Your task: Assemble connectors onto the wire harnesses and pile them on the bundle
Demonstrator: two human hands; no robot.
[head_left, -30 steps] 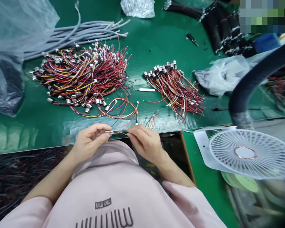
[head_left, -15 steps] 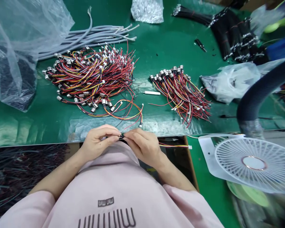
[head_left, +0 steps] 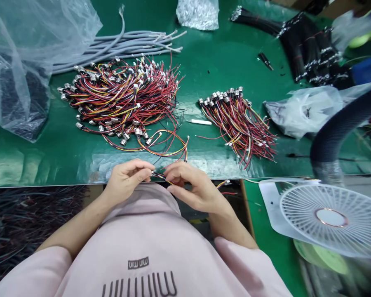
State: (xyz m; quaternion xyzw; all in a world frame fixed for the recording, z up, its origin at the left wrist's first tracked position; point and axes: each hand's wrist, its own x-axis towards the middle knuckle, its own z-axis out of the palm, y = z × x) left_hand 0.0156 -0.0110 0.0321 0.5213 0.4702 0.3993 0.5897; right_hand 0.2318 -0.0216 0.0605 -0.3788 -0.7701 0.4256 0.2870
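Red, yellow and black strands of one short wire lead (head_left: 159,176) ran between both hands at the near edge of the green mat (head_left: 49,152), just above the person's lap. The left hand (head_left: 126,179) pinched one end between thumb and forefinger. The right hand (head_left: 193,187) pinched the strands just beside it, fingers curled, with the tail trailing out past the palm. Held this close, the small end seemed steadied for fine work. Beyond, a big tangled pile (head_left: 123,99) lay on the left and a tidier fanned bundle (head_left: 238,119) on the right, apparently kept as separate lots within reach.
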